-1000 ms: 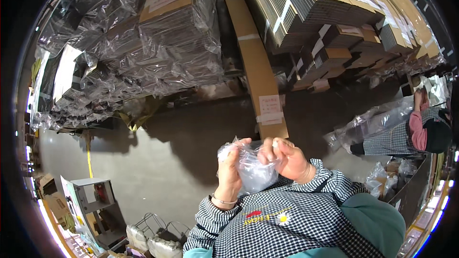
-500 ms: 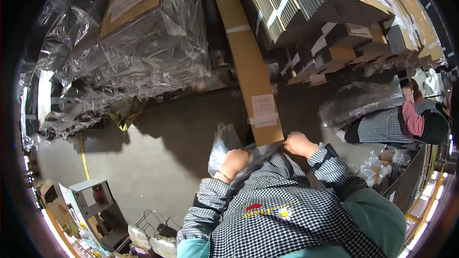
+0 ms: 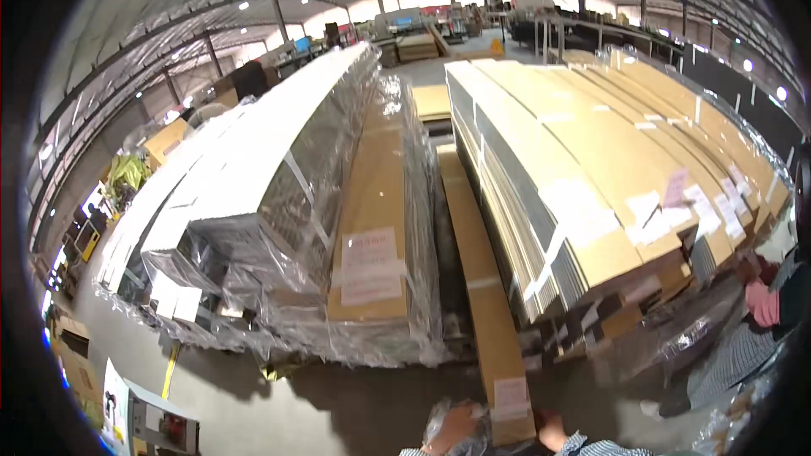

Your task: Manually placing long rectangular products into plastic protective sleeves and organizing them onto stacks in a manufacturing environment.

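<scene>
A long, narrow cardboard carton (image 3: 481,308) with a pale label and white straps reaches away from me between two stacks. Beside its near end, at the left, my left hand (image 3: 454,425) is closed on crumpled clear plastic film (image 3: 434,419). My right hand (image 3: 551,431) is at the carton's near right corner, fingers curled in. What those fingers pinch is too small to make out. Both hands are low in the view, and the lower edge cuts off most of the forearms.
Film-wrapped cartons (image 3: 370,194) are piled on the left. Flat cardboard stacks (image 3: 574,160) with labels stand on the right. Another person in a checked garment (image 3: 735,363) bends beside clear film (image 3: 667,329) at far right. A grey cabinet (image 3: 160,422) is at lower left.
My view has tipped up, so the stacks and hall beyond now show. Hands and carton end appear lower in the picture. Both hands stay beside the carton's near end.
</scene>
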### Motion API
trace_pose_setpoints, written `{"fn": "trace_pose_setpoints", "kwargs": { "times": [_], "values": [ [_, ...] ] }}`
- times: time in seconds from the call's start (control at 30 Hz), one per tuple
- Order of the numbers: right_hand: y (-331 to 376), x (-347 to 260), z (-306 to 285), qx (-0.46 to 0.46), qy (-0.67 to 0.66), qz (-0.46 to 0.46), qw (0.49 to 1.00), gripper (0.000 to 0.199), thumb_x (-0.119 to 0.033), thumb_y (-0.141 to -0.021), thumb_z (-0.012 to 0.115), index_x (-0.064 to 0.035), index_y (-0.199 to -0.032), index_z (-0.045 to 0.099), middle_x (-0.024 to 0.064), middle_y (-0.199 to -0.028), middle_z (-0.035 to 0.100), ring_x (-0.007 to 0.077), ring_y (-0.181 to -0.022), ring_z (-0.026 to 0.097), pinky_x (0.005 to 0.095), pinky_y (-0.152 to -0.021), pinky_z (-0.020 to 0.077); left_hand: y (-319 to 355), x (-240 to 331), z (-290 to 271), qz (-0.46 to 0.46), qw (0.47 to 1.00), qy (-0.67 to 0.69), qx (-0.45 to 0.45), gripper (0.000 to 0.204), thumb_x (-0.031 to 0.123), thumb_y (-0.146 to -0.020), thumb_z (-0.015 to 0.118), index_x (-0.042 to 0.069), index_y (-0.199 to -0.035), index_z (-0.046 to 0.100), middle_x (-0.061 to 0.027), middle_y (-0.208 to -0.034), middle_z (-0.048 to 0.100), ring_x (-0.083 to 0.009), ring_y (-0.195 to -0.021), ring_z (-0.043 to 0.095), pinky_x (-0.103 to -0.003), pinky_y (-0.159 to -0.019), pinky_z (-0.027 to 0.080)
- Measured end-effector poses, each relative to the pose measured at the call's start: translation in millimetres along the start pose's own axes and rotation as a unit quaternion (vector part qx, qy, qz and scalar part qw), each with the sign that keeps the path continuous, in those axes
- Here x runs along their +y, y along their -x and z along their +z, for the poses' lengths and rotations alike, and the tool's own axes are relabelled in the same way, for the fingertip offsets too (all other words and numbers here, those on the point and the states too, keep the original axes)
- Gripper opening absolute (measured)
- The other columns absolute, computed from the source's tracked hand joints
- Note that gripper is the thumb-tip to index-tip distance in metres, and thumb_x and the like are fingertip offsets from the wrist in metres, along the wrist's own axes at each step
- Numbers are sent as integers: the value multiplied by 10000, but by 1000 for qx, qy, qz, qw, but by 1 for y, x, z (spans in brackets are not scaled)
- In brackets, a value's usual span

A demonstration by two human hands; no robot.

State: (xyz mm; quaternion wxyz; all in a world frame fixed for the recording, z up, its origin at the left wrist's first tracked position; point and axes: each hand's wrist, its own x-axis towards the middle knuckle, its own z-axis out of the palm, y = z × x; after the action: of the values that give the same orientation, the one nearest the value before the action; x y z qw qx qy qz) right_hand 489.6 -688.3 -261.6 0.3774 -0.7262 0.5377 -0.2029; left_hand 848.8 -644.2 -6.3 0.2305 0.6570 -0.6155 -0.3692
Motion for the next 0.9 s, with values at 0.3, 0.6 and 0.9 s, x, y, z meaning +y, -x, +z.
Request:
{"fn": "trace_pose_setpoints", "kwargs": {
  "times": [0.3, 0.6, 0.9],
  "values": [
    [-49, -158, -73, 61, -9, 67, 996, 288, -133, -863, 661, -42, -1135, 682, 221, -1067, 690, 389, -1029, 655, 432, -849, 518, -4, 44, -2, -8, 973, 116, 201, 231, 308, -854, 681, 101, -956, 693, -169, -997, 655, -358, -1024, 597, -701, -1043, 280],
    [-124, -184, -118, 128, -30, 50, 990, 290, -129, -867, 657, -38, -1141, 678, 223, -1074, 690, 380, -1032, 659, 425, -858, 517, -103, -3, -10, -147, 953, 149, 217, 446, 307, -833, 703, 24, -1168, 623, -200, -1086, 699, -351, -1062, 661, -456, -922, 505],
    [-195, -204, -87, 59, -10, 4, 998, 292, -124, -870, 654, -34, -1148, 673, 225, -1082, 689, 372, -1035, 663, 418, -867, 516, -79, -60, 14, -87, 988, -110, 71, 648, 80, -835, 616, 151, -1464, 474, -175, -1051, 723, -359, -825, 706, -407, -699, 545]
  ]
}}
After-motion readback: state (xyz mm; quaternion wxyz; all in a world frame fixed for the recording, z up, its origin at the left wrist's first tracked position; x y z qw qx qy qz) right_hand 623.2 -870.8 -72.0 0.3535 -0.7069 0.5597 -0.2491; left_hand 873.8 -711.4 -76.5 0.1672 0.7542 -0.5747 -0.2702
